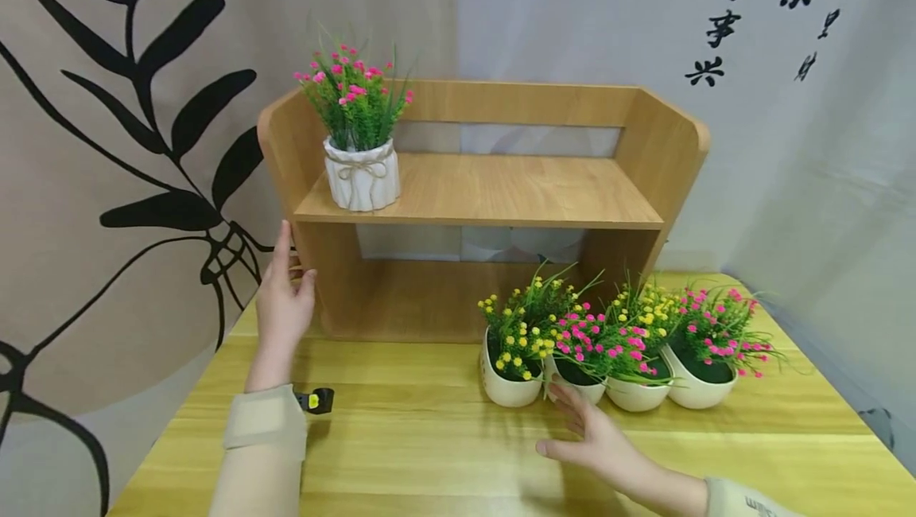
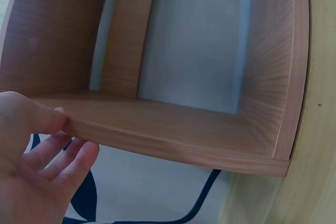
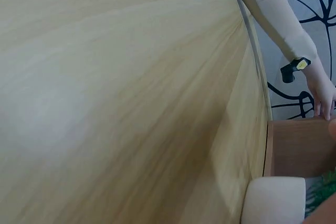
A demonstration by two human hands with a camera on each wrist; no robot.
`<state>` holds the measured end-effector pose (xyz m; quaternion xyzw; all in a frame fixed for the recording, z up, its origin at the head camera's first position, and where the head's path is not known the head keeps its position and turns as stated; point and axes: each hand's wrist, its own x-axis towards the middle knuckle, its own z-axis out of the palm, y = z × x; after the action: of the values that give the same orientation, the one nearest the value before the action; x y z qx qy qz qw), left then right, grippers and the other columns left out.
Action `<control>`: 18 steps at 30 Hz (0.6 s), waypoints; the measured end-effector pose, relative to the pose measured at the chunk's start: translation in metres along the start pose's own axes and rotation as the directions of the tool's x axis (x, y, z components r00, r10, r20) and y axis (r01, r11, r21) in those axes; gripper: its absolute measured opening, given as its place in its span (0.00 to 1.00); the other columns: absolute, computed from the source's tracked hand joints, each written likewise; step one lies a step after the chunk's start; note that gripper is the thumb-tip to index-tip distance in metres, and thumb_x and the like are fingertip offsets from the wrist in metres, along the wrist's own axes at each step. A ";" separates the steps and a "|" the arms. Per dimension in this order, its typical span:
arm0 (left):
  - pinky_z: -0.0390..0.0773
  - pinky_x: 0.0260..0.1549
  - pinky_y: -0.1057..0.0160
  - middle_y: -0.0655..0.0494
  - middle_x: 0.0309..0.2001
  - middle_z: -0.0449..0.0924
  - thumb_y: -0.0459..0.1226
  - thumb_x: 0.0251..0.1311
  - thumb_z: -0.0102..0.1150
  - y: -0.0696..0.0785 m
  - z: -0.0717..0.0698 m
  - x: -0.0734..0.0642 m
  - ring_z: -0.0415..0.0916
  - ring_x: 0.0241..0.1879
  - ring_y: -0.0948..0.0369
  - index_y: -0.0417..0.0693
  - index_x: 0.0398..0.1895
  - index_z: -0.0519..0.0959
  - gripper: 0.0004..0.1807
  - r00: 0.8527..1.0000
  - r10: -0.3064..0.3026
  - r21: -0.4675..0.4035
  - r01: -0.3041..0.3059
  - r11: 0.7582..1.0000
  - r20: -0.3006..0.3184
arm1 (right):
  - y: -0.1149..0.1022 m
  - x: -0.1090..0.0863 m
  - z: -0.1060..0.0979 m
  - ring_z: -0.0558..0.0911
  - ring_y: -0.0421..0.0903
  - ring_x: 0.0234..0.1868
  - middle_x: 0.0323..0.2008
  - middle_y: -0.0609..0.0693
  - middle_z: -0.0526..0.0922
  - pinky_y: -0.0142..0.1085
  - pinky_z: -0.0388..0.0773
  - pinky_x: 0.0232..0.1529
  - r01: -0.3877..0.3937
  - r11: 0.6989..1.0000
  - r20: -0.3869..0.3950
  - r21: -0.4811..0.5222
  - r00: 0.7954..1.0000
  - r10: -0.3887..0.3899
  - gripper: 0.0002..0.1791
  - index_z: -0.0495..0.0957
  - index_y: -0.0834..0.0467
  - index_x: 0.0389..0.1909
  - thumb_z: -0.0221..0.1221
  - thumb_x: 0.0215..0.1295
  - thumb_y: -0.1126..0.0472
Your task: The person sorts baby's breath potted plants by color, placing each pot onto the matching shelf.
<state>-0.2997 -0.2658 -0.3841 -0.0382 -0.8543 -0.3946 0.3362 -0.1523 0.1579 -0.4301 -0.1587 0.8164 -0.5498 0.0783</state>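
Note:
In the head view a two-tier wooden shelf (image 1: 494, 191) stands at the back of the table. My left hand (image 1: 284, 302) holds its left side panel by the front edge. The left wrist view shows the thumb of this hand (image 2: 31, 156) on the inner side of the panel (image 2: 173, 145) and the fingers on the outer side. My right hand (image 1: 597, 441) is in front of the row of potted flowers, thumb spread and fingers extended, fingertips right at a white pot with pink flowers (image 1: 590, 350). In the right wrist view a white pot (image 3: 275, 198) shows at the bottom.
A white pot tied with twine (image 1: 362, 175), holding pink flowers, sits on the shelf's upper board at left. Beside the right hand stand pots with yellow flowers (image 1: 511, 386), (image 1: 639, 396) and another pink-flowered pot (image 1: 701, 382). A curtain with black leaf prints (image 1: 179, 211) hangs behind.

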 end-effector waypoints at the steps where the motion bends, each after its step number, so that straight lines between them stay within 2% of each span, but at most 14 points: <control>1: 0.78 0.45 0.39 0.31 0.54 0.70 0.23 0.64 0.53 0.000 -0.001 0.001 0.74 0.49 0.37 0.69 0.78 0.44 0.48 1.000 0.000 -0.003 0.000 1.000 -0.001 | -0.001 0.002 0.003 0.60 0.71 0.66 0.67 0.76 0.56 0.58 0.60 0.64 -0.015 1.000 -0.007 0.002 1.000 0.015 0.49 0.48 0.79 0.69 0.68 0.56 0.63; 9: 0.78 0.44 0.40 0.31 0.53 0.71 0.22 0.63 0.53 -0.002 0.002 0.000 0.74 0.48 0.37 0.68 0.78 0.45 0.48 1.000 0.018 -0.012 -0.018 1.000 -0.015 | -0.002 0.021 0.024 0.51 0.67 0.70 0.73 0.68 0.41 0.53 0.51 0.68 -0.073 0.997 -0.118 0.010 0.990 0.074 0.61 0.35 0.71 0.74 0.71 0.52 0.62; 15: 0.78 0.42 0.40 0.31 0.53 0.71 0.22 0.63 0.53 -0.003 0.004 0.000 0.75 0.47 0.38 0.69 0.78 0.45 0.48 0.999 0.034 0.000 -0.034 0.999 -0.034 | 0.003 0.046 0.039 0.48 0.64 0.72 0.73 0.71 0.43 0.53 0.45 0.71 -0.061 0.998 -0.207 -0.004 0.977 0.059 0.63 0.36 0.73 0.73 0.73 0.50 0.59; 18: 0.78 0.42 0.40 0.31 0.55 0.70 0.22 0.63 0.53 -0.002 0.002 0.000 0.74 0.48 0.38 0.67 0.78 0.45 0.48 0.999 0.035 -0.001 -0.035 0.999 -0.027 | 0.007 0.059 0.046 0.51 0.62 0.72 0.72 0.71 0.48 0.52 0.46 0.71 -0.035 0.999 -0.244 -0.008 0.969 0.032 0.64 0.39 0.73 0.72 0.75 0.48 0.56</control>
<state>-0.3014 -0.2659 -0.3868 -0.0479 -0.8486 -0.3898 0.3545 -0.1951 0.1001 -0.4517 -0.0766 0.8256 -0.5588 -0.0142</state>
